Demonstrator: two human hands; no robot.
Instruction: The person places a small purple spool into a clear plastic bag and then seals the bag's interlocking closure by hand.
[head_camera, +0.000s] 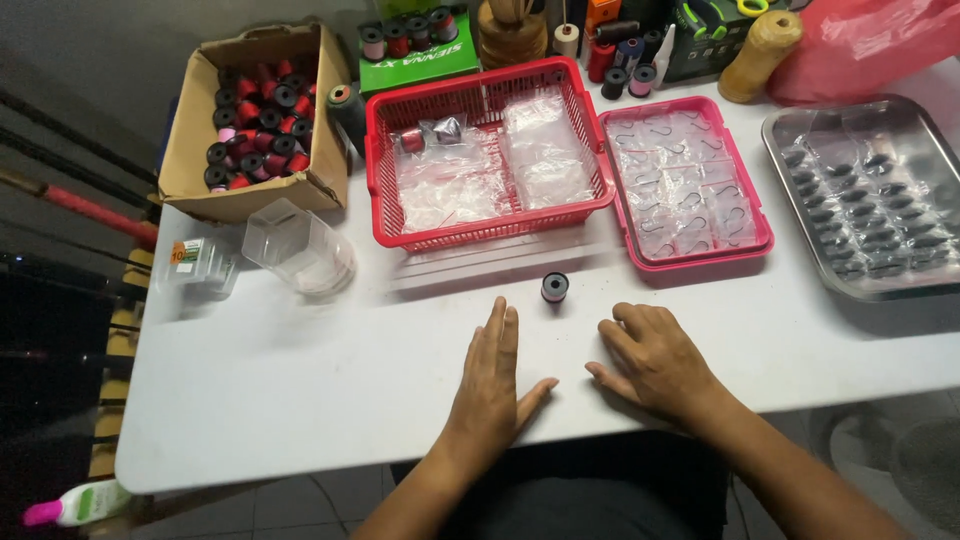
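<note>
Both hands lie empty, palms down on the white desk (300, 380): the left hand (492, 385) flat with fingers straight, the right hand (652, 358) slightly curled. A small dark thread spool (555, 287) stands just beyond them at 12 o'clock, untouched, near the red basket (480, 235).

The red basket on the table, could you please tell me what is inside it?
The red basket holds clear plastic bags and two bagged spools. Whatever lies beneath the bags is covered.
</note>
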